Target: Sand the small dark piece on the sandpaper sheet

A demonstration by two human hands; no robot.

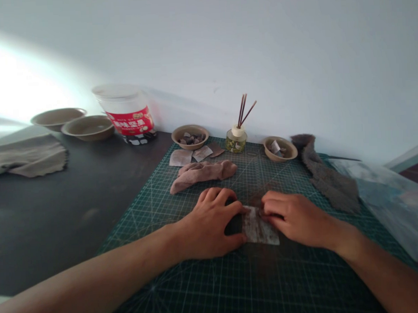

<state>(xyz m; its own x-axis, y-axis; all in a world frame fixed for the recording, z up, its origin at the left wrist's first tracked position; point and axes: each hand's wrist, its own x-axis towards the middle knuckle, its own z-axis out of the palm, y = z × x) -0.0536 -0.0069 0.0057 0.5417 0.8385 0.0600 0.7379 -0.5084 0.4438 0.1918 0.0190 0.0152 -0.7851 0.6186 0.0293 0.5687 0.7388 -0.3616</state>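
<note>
A small grey-white sheet of sandpaper (259, 235), streaked with brown, lies on the green cutting mat (208, 290). At its left edge, my left hand (215, 225) presses it down with thumb and forefinger, holding it flat. My right hand (295, 217) is closed over the sheet's upper right part, fingertips pinched together. Whatever those fingertips hold is hidden by the fingers. Brown dust smears the mat around the sheet. Just beyond my left hand lies a crumpled pinkish-brown cloth (203, 174).
Behind the cloth are sandpaper pieces (181, 157), a bowl of small stones (190, 146) and a reed diffuser (236, 140). Another small bowl (280, 158) and a dark grey cloth (335, 188) stand right, beside a plastic bag (398, 208). Left: a tub (129, 116), bowls (89, 135), a cloth (39, 157).
</note>
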